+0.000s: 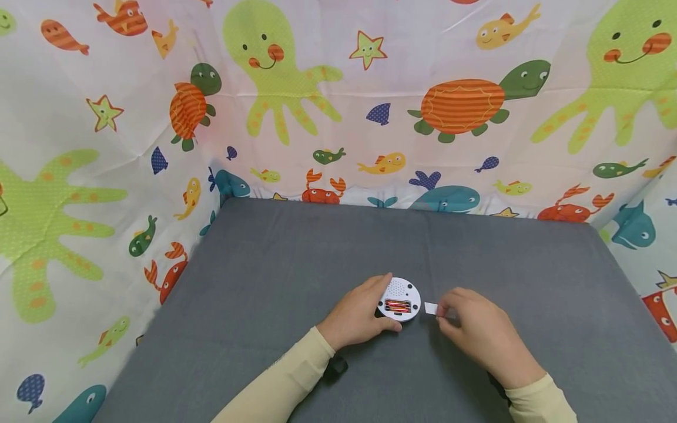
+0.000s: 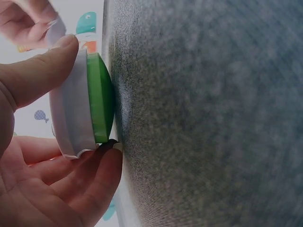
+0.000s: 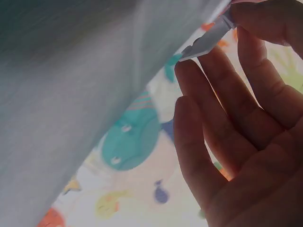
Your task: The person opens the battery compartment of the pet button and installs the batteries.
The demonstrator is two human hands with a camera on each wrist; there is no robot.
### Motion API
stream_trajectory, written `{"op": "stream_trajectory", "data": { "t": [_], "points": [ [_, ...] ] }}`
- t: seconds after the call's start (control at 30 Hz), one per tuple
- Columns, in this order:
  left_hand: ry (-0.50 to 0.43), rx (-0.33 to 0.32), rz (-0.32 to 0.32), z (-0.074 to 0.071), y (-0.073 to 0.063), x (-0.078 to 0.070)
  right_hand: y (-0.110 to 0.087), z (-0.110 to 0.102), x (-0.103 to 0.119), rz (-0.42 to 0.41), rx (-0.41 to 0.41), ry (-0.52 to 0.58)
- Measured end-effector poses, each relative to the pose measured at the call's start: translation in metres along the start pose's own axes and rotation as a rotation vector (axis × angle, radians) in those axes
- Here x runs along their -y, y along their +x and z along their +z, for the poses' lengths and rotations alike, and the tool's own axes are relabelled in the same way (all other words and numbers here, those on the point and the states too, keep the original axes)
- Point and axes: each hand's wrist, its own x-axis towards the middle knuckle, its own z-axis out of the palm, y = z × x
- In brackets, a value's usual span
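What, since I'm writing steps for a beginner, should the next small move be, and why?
Probably bring the small white piece, pinched in the right grip, over the batteries and line it up: they lie uncovered in the round device, which the left grip holds battery side up, and the piece, perhaps their cover, is close beside it but apart.

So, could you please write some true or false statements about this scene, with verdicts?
1. The left hand holds a round white-and-green plastic device. True.
2. The device's open compartment is empty. False: it holds red batteries.
3. The right hand pinches a small flat white piece. True.
4. The batteries face down. False: they face up; the green side faces the grey cloth.
5. The white piece is apart from the device. True.
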Motion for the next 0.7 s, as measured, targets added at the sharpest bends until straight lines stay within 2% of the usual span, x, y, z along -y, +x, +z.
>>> {"op": "stream_trajectory", "data": {
  "t": [0.13, 0.27, 0.5, 0.7],
  "points": [
    [-0.001, -0.007, 0.016, 0.0, 0.001, 0.001, 0.01, 0.002, 0.019, -0.07, -0.025, 0.002],
    [0.001, -0.01, 0.038, 0.0, 0.0, 0.002, 0.019, 0.009, 0.033, -0.106, -0.033, 0.02],
    [0.008, -0.025, 0.061, 0.0, -0.002, 0.005, 0.03, 0.024, 0.05, -0.127, -0.033, 0.038],
    [0.007, -0.02, 0.049, 0.0, -0.001, 0.005, 0.031, 0.03, 0.053, -0.109, -0.027, 0.039]
  ]
}}
